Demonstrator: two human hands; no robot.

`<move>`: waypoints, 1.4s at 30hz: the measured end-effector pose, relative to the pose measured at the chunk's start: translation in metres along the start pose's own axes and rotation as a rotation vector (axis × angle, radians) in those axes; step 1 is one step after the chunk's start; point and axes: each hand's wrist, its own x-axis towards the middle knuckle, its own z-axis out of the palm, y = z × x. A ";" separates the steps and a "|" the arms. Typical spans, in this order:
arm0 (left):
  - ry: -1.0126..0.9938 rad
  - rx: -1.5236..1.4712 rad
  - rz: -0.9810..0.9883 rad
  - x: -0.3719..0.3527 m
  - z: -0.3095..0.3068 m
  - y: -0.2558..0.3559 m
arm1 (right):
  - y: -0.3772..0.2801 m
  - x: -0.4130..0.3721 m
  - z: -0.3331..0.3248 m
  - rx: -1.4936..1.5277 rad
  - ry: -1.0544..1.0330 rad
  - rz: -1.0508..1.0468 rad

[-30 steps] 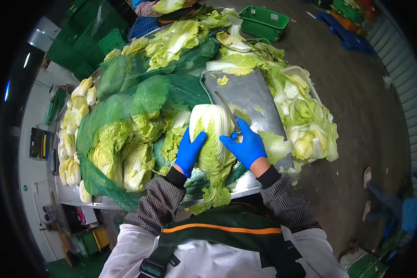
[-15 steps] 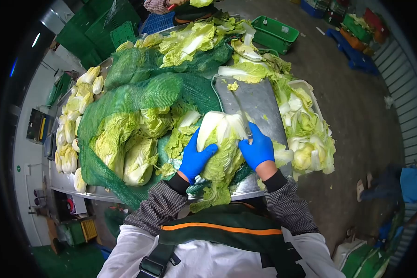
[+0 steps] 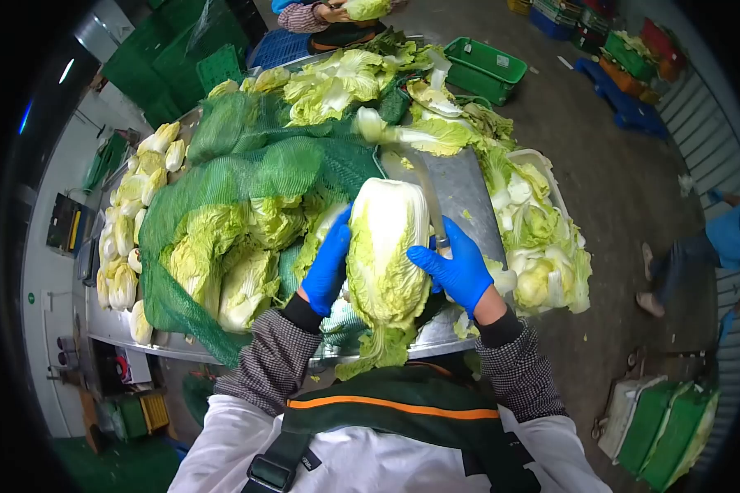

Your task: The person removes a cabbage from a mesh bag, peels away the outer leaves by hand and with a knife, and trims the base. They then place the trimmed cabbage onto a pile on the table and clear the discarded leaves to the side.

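A napa cabbage [image 3: 386,255] with a white base and yellow-green leaves stands base up in front of me, a loose leaf [image 3: 378,349] hanging below it. My left hand [image 3: 327,261], in a blue glove, is closed against its left side. My right hand [image 3: 459,264], also gloved, grips a knife [image 3: 429,193], its blade pointing away from me beside the cabbage. The right thumb rests on the cabbage's right side. Left of it, more cabbages [image 3: 245,286] lie in a green mesh sack [image 3: 173,238]. A blurred white leaf piece [image 3: 370,125] is near the sack's far edge.
Trimmed leaves fill a white bin [image 3: 561,193] to the right of the metal table [image 3: 477,197]. Small peeled cabbages [image 3: 127,205] line the left edge. A green crate [image 3: 485,70] stands beyond. A co-worker's hands [image 3: 333,12] hold a cabbage opposite; another person [image 3: 691,246] is at right.
The cabbage has been turned and lifted slightly, showing a smoother white base. A blurred leaf piece has appeared beyond it. At right, a person has come further into view.
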 end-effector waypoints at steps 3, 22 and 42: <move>0.103 0.398 0.126 -0.004 0.012 -0.001 | 0.015 -0.005 0.012 -0.359 0.057 0.004; -0.012 -0.500 -0.285 -0.032 0.011 -0.013 | 0.044 0.009 -0.031 -0.784 0.329 -0.052; 0.263 0.470 0.219 0.001 0.014 -0.029 | 0.002 -0.010 0.027 -0.738 0.147 0.068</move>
